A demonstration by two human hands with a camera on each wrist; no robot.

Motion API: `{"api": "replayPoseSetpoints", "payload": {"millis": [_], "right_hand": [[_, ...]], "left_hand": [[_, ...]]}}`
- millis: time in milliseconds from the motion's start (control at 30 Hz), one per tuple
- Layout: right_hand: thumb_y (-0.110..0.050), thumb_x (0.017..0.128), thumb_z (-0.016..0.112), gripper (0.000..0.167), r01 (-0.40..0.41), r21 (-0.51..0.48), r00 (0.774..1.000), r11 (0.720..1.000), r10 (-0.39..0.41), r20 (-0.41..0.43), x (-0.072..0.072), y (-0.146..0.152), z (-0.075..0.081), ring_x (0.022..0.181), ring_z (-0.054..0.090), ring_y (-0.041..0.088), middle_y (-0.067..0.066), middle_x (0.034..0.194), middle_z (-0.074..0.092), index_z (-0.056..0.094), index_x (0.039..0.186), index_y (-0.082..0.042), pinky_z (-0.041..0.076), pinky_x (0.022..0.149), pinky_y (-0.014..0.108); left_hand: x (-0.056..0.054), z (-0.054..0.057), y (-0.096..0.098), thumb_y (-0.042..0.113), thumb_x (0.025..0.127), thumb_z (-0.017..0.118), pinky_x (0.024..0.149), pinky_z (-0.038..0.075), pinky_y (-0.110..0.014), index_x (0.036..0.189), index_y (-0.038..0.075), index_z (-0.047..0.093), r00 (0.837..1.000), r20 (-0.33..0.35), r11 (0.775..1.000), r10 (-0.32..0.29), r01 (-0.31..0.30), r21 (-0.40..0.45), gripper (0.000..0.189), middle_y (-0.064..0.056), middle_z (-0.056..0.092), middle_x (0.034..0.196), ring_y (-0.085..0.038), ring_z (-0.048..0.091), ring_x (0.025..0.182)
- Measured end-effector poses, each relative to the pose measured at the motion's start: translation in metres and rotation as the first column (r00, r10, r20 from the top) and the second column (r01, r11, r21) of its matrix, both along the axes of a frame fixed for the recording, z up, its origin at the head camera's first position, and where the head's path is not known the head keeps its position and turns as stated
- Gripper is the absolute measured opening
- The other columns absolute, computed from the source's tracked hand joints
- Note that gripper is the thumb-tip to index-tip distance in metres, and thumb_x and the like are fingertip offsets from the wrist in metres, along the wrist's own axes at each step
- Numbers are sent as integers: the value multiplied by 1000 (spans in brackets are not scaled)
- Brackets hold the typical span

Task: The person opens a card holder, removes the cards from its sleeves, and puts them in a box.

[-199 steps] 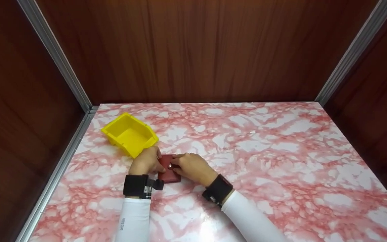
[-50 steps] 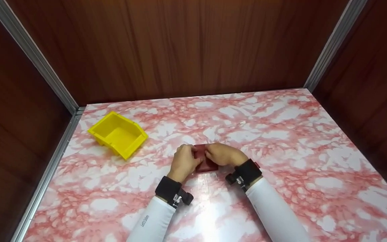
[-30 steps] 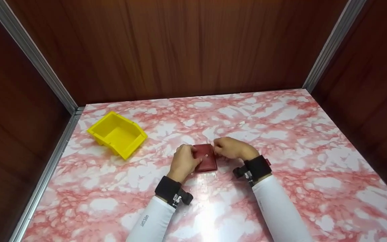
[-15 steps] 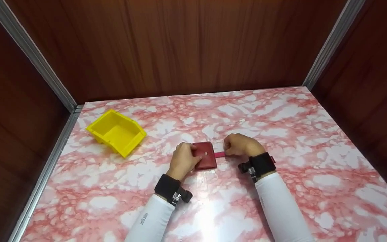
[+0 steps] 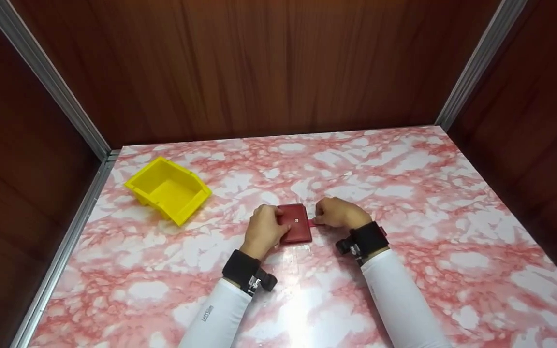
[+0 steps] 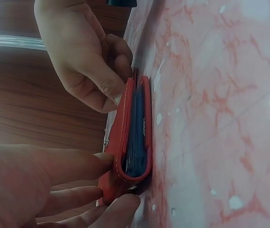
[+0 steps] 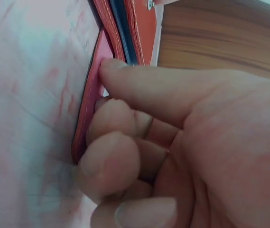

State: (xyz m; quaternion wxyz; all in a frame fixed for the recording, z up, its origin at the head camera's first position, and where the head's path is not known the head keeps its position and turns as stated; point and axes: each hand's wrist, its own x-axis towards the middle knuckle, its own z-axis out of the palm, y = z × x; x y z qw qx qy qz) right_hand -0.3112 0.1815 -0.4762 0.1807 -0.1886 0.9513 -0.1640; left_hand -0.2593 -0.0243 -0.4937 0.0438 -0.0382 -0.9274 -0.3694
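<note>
A red card wallet [image 5: 300,233] lies on the table between both hands. A small metal snap [image 5: 296,220] shows on its upper face. My left hand [image 5: 262,232] grips its left side, by the folded spine, thumb on top. Blue inner sleeves [image 6: 135,137] show between the covers in the left wrist view. From the wallet's right edge a pinkish-red strap [image 7: 93,78] sticks out, unfastened. My right hand [image 5: 340,212] pinches this strap close to the wallet, its thumb pressed on the pink side and its other fingers curled.
A yellow plastic bin [image 5: 169,191] stands at the back left of the pink-and-white marbled table [image 5: 404,203]. Brown wood-grain panels [image 5: 269,67] with metal corner posts enclose the table at the back and both sides.
The wallet has moved right, away from the yellow bin. Its strap, earlier fastened across the front, was drawn out to the right. Since then my right hand has come back slightly toward the wallet.
</note>
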Motion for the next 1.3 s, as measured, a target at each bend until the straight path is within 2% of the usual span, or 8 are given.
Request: {"api": "replayPoseSetpoints", "payload": {"millis": [267,467,633,767,867,1000,1133,1300], "right_hand": [[-26,85,62,17,-11,11,1000,1000,11,15,0,-2,0,59,52,13,-3,62,57,62,78,-11,40,55,25],[-26,86,62,18,-6,18,1000,1000,6,19,1,0,-3,61,53,13,-2,63,56,60,76,-11,40,56,25],[-25,86,62,19,-7,22,1000,1000,7,18,1,0,-2,60,51,13,-2,63,55,60,78,-9,39,54,24],[-24,86,61,18,-41,30,999,999,41,1,1,-2,1,59,51,13,-2,64,54,60,78,-9,39,54,24],[-23,86,60,15,-55,38,998,998,56,-7,1,-3,2,60,50,14,-2,64,53,60,78,-10,39,54,24],[-22,86,61,15,-52,42,999,998,53,-11,2,-4,2,59,49,14,-3,64,53,60,77,-10,39,53,24],[-22,85,61,14,-63,40,998,997,63,-19,1,-5,1,60,50,14,-2,64,53,60,78,-9,39,53,25],[-23,86,60,14,-58,53,998,997,59,-25,1,-5,0,63,50,15,-2,67,53,60,80,-10,38,55,25]], "left_hand": [[7,22,9,35,72,75,72,50,-38,96,6,67,998,33,973,49,-41,-228,38,-7,62,93,-24,61,83],[13,41,34,38,74,74,72,52,-43,95,5,68,988,32,944,148,-132,-303,40,-13,66,94,-31,64,85],[12,36,63,36,73,73,75,51,-41,97,6,70,971,-25,896,237,-228,-381,38,-15,65,97,-33,61,89],[11,27,81,36,70,74,70,50,-37,97,10,72,952,-90,829,293,-300,-472,37,-15,62,97,-30,57,88],[11,20,90,27,77,67,62,49,-34,96,10,72,929,-171,766,328,-367,-528,26,-15,61,95,-28,55,82],[14,15,95,12,85,53,54,46,-32,91,10,74,905,-258,705,338,-425,-569,22,-15,61,92,-27,54,75],[15,16,94,12,85,51,56,45,-32,90,12,74,907,-264,690,328,-421,-589,23,-15,61,92,-27,54,75],[14,19,91,14,82,55,63,43,-34,92,11,74,927,-254,688,277,-376,-620,21,-13,63,91,-23,56,77]]}}
